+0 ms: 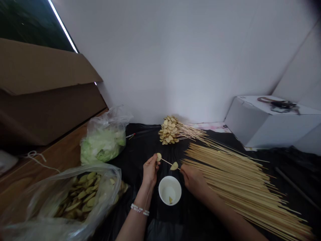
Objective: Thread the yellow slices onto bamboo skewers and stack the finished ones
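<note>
My left hand (150,170) pinching skewer (167,162) by potato slice (158,157), right hand (193,180) pinching other end, second slice (174,166) near it; white cup (170,190) just below.

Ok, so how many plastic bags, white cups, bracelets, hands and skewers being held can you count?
Clear plastic bags: 2
White cup: 1
Bead bracelet: 1
Hands, left hand and right hand: 2
Held bamboo skewer: 1
Total: 7
</note>
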The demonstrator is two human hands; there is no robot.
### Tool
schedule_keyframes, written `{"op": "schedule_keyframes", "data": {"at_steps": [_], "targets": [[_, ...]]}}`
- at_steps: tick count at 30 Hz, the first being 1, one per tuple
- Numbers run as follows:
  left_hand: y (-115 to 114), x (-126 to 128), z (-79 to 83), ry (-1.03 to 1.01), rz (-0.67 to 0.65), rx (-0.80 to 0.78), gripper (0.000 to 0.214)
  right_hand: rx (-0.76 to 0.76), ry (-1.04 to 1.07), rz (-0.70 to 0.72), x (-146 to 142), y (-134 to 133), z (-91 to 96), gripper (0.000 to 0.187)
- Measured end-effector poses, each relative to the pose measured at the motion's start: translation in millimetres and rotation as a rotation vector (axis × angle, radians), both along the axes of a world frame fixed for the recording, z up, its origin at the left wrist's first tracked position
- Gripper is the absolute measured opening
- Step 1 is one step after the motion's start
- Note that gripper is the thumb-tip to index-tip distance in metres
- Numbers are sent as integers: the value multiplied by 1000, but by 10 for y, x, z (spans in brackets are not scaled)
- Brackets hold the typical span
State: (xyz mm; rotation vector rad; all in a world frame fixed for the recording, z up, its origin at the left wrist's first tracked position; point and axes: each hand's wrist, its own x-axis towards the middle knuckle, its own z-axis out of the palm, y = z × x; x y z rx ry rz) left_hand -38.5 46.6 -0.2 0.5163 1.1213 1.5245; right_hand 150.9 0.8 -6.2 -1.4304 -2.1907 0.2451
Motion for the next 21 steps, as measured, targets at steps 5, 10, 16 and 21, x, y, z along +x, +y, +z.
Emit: {"op": "schedule_keyframes", "data": {"at_steps": [5,10,16,21], "targets": [[-7,9,-5,6,-19,-17,35,72,10,-51,-6,-10,-8,23],[-12,5,3,22,-36,10,34,-95,160,40,-6,-9,55,20],[-8,15,-11,43,-61,-11,35,-19,146,3,-6,-9,60,21],[-8,29,-27,31,-68,-2,36,46,104,-28,-1,-22,71,22]]}}
